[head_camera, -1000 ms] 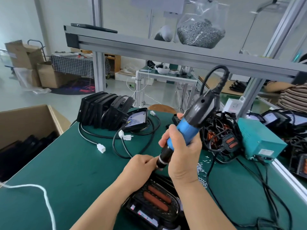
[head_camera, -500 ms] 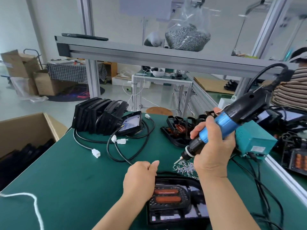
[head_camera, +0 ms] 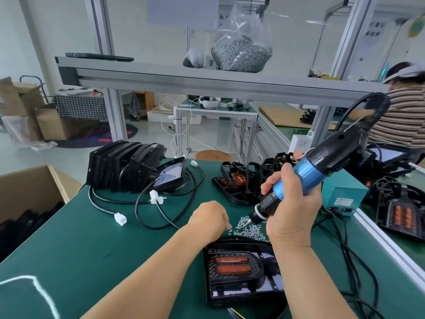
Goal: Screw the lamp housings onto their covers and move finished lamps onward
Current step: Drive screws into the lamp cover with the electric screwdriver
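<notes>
A black lamp point(head_camera: 239, 272) with two orange strips lies on the green table point(head_camera: 92, 245) near the front edge. Just beyond it is a heap of small silver screws point(head_camera: 249, 229). My right hand point(head_camera: 292, 212) grips a blue and black electric screwdriver point(head_camera: 308, 171), its tip down in the screws. My left hand point(head_camera: 209, 218) hovers at the left edge of the heap with its fingers curled under; whether it holds a screw is hidden.
Black lamp housings point(head_camera: 125, 166) stand in a row at the back left with black cables and white plugs. Loose housings point(head_camera: 239, 183) lie behind the screws. A teal power box point(head_camera: 342, 194) is at right, a cardboard box point(head_camera: 25, 194) at left. Another person works at far right.
The screwdriver left the lamp and swung up and right, and its tip has now come down into the screws. My left hand left the lamp and reached forward to the heap.
</notes>
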A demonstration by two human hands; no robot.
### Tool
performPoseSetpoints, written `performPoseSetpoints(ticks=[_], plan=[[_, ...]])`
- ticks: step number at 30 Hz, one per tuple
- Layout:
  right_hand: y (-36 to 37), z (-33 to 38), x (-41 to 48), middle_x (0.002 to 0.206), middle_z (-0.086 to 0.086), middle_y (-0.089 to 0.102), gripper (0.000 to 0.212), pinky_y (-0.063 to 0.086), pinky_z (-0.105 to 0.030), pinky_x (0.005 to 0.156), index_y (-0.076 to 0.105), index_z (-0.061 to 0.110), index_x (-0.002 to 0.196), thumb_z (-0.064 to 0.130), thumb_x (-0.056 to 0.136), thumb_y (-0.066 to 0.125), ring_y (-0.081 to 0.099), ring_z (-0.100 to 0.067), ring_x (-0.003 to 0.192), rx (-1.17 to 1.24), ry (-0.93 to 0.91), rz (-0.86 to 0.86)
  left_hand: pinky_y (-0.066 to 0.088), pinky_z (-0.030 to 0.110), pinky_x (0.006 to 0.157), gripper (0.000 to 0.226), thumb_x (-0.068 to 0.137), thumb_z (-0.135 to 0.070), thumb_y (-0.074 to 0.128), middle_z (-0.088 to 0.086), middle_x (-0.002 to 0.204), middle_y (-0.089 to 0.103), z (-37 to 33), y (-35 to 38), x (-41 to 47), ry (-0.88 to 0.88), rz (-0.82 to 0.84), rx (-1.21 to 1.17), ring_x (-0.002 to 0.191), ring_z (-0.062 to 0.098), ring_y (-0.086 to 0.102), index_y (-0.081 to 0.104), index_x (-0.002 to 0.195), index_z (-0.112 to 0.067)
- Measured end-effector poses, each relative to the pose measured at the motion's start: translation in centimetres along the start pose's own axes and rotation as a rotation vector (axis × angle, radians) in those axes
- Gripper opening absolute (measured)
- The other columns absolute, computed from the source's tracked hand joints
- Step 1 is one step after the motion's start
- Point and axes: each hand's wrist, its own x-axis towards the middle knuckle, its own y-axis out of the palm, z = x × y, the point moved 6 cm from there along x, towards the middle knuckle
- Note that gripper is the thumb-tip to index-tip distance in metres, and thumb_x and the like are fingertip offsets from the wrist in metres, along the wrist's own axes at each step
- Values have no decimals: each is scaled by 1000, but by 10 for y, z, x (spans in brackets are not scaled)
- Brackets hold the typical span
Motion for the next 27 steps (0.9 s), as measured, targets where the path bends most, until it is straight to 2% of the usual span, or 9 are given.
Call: performPoseSetpoints(ticks=[4, 9, 13, 15, 17, 18, 21, 24, 27], plan=[[-5, -1, 1, 61, 1, 60, 47, 50, -27, 57, 55, 13, 117, 35, 78, 68, 57, -17, 52, -28, -9, 9, 53, 40, 95, 24, 88, -16, 72, 12, 113, 70, -7, 10, 12, -20, 63, 28, 104, 29, 67, 72, 108, -4], [-8, 1, 1, 61, 1, 58, 53, 49, -27, 55, 55, 6, 123, 32, 79, 69, 54, -18, 53, 3, 14, 15, 55, 36, 90, 19, 90, -15, 68, 11, 109, 72, -7, 22, 25, 49, 106, 104, 87, 24, 62, 72, 104, -3], [-9, 2, -1, 61, -1, 56, 43, 49, -28, 54, 58, 12, 122, 25, 83, 67, 52, -19, 55, 8, 36, 3, 53, 34, 86, 17, 95, -20, 64, 8, 104, 71, -6, 31, 28, 100, 140, 216, 99, 26, 66, 71, 103, -7], [-9, 3, -3, 62, -1, 56, 40, 49, -28, 54, 59, 16, 120, 26, 82, 67, 53, -19, 55, 2, 35, 5, 52, 33, 78, 14, 95, -13, 58, 9, 95, 69, -5, 32, 28, 110, 148, 229, 89, 27, 64, 68, 93, -4], [-11, 5, -4, 61, 0, 57, 36, 49, -28, 55, 59, 19, 120, 24, 85, 66, 53, -18, 54, 3, 37, 2, 44, 29, 59, 20, 93, -6, 51, 6, 77, 59, -2, 24, 23, 117, 82, 124, 67, 26, 51, 55, 73, -8], [-12, 6, -4, 61, 0, 57, 36, 49, -28, 55, 59, 19, 121, 23, 85, 65, 53, -18, 54, 6, 41, -1, 39, 29, 56, 21, 92, -7, 49, 3, 75, 57, 1, 16, 18, 117, 21, 28, 65, 26, 47, 49, 72, -11], [-15, 10, -6, 62, -1, 56, 38, 49, -29, 55, 58, 17, 122, 24, 86, 65, 53, -19, 53, 21, 46, -9, 47, 27, 58, 12, 91, -15, 55, 0, 77, 66, 11, -4, -5, 148, -168, -256, 67, 18, 59, 57, 79, -18], [-17, 14, -8, 62, 0, 57, 40, 48, -29, 57, 56, 16, 127, 23, 87, 63, 53, -18, 53, 49, 39, -33, 55, 33, 70, 16, 86, -20, 65, -5, 70, 67, 19, -8, -33, 207, -200, -430, 68, 14, 64, 63, 74, -30], [-18, 19, -12, 62, -1, 56, 39, 46, -31, 58, 56, 16, 126, 23, 88, 62, 52, -20, 53, 61, 41, -61, 52, 26, 66, 18, 82, -18, 73, -8, 68, 68, 30, -7, -55, 200, -199, -557, 62, 5, 60, 70, 76, -35]])
